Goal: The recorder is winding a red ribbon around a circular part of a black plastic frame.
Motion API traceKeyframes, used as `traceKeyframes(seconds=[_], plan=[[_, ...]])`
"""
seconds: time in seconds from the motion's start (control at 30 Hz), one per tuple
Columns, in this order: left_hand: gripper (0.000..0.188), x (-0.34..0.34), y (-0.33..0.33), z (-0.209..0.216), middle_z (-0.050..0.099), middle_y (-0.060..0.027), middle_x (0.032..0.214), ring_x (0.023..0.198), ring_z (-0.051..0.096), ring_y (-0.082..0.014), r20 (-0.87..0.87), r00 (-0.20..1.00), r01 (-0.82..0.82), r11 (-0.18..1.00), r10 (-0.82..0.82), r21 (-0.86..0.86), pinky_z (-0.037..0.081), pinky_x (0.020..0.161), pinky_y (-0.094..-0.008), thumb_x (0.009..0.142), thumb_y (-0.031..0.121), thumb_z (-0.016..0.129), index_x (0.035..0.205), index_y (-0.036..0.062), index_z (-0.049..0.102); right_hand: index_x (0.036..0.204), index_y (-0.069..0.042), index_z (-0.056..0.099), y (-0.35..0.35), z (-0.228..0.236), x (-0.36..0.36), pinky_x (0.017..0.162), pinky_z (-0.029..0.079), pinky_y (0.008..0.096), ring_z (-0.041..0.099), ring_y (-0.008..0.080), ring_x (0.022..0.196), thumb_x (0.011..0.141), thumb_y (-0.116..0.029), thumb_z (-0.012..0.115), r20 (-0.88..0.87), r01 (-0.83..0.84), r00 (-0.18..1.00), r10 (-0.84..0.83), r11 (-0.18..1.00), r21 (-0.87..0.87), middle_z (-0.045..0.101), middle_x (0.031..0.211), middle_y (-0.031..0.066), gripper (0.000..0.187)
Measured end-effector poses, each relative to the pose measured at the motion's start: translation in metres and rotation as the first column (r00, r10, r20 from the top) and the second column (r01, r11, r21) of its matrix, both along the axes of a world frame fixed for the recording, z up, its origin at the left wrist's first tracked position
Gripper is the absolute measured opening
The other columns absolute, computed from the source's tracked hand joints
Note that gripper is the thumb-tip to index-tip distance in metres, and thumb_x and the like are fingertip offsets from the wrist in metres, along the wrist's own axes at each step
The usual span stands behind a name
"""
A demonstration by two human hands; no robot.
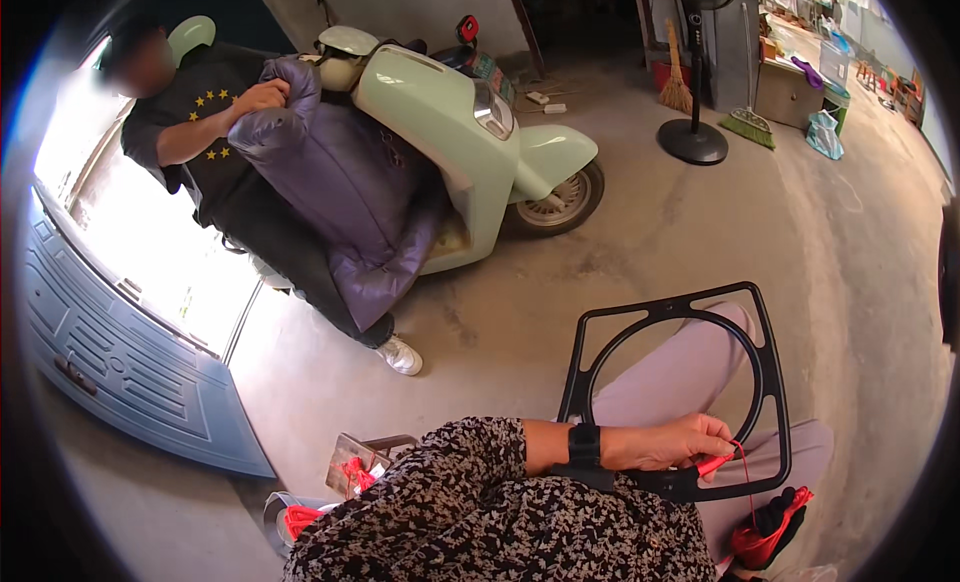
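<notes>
The black plastic frame with a round opening [770, 377] on her lap looks light and stiff, best held by its rim, while her left hand [680, 444] pinches thin, limp red cord [742, 460]; I cannot tell about her right.

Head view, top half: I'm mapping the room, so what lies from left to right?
Seated person → mint-green scooter → straw broom → standing fan's round base → green broom head → plastic bag.

A single head-worn fisheye looked down and forward, close above the left hand [672, 444], with a scooter [455, 122] well beyond that hand.
</notes>
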State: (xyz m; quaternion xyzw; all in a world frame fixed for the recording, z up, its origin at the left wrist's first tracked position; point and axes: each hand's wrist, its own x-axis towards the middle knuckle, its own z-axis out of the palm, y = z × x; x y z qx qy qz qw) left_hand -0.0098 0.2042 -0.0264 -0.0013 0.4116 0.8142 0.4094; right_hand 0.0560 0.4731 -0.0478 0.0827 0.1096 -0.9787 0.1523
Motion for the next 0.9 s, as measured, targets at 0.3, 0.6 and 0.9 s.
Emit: traceKeyframes(seconds=[0.3,0.6,0.9], plan=[[0.022,0.0,0.003,-0.009,0.059,0.0003,0.069,0.057,0.059,-0.0063,-0.027,1.0,0.002,1.0,-0.001,0.026,0.04,0.046,-0.0159,0.089,0.023,0.061,0.097,0.0057,0.052,0.092,-0.008,0.048,0.008,-0.009,0.001,0.053,0.031,0.0268,0.034,0.0108,0.051,0.089,-0.025,0.057,-0.037,-0.035,0.999,0.034,0.999,-0.04,0.037,0.062,-0.002,0.02],[0.021,0.0,0.001,-0.004,0.059,0.0004,0.07,0.057,0.06,-0.0075,0.011,1.0,0.003,1.0,-0.003,0.013,0.04,0.045,-0.0165,0.089,0.023,0.061,0.097,0.0063,0.051,0.089,-0.009,0.046,0.004,-0.007,0.001,0.053,0.032,0.0272,0.034,0.0111,0.052,0.089,-0.025,0.056,-0.029,-0.011,1.0,0.011,1.0,-0.025,0.037,0.063,-0.0011,0.02],[0.02,-0.001,-0.002,-0.002,0.059,-0.0005,0.071,0.055,0.06,-0.0083,0.007,1.0,-0.005,1.0,0.005,0.021,0.04,0.044,-0.0162,0.091,0.022,0.058,0.099,0.006,0.049,0.088,-0.008,0.046,0.004,-0.008,-0.006,0.052,0.033,0.0265,0.034,0.0108,0.051,0.089,-0.024,0.056,-0.069,-0.037,0.997,0.037,0.999,0.004,0.037,0.061,-0.0009,0.019]])
